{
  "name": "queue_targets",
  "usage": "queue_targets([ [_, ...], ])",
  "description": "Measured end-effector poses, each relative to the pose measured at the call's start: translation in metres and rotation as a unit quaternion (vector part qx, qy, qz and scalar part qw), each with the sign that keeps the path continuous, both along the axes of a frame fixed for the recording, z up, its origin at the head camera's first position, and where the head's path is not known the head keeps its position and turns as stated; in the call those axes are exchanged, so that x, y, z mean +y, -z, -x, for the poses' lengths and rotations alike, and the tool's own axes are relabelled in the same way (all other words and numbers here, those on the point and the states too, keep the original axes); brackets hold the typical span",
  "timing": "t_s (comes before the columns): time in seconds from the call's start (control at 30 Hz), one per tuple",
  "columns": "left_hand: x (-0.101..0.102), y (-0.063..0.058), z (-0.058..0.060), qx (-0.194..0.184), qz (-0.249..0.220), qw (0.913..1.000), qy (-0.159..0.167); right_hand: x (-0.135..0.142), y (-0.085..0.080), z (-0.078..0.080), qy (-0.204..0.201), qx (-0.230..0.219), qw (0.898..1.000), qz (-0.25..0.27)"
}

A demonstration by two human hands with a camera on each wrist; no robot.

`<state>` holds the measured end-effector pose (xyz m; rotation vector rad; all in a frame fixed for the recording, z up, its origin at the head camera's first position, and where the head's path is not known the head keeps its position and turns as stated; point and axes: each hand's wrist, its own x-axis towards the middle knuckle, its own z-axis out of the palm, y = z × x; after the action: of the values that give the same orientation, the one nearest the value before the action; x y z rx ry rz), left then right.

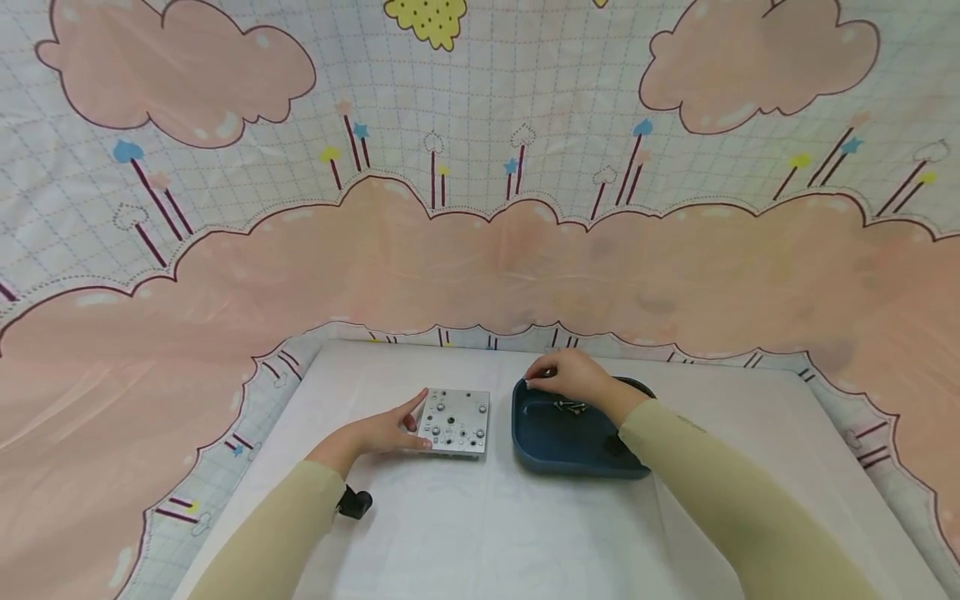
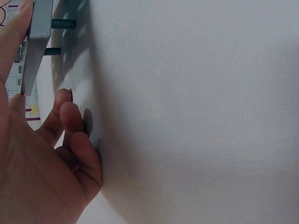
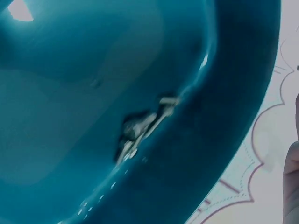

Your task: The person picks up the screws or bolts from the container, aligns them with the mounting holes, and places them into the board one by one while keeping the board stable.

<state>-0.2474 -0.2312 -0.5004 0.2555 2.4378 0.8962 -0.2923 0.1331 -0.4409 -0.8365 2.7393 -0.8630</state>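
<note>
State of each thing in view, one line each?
Metal plate: held at its left edge, bolts protruding underneath.
Blue tray: upright.
Screws: loose, clustered in tray.
Black object: on the table, partly hidden.
Left grip: holding metal plate.
Right grip: at tray's far-left corner; any held item unclear.

The left sleeve (image 1: 273, 529) and right sleeve (image 1: 720, 492) are long, plain and pale khaki, each ending in a cuff near the wrist. A faint dark mark (image 1: 690, 423) runs along the right one. Both hands (image 1: 378, 432) are bare.
</note>
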Motion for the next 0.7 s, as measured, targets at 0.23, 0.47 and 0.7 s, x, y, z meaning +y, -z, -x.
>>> queue_targets([
  [0.23, 0.000, 0.001, 0.000, 0.001, 0.004, 1.0000, -0.004, -0.028, -0.003, 0.004, 0.021, -0.063, 0.998, 0.023],
  [0.47, 0.000, 0.003, 0.002, -0.005, 0.008, 0.9999, -0.012, -0.059, -0.004, 0.009, 0.029, -0.089, 0.995, 0.046],
  [0.7, 0.002, 0.003, 0.004, -0.008, 0.017, 0.9997, -0.012, -0.088, 0.003, 0.016, 0.025, -0.102, 0.992, 0.065],
])
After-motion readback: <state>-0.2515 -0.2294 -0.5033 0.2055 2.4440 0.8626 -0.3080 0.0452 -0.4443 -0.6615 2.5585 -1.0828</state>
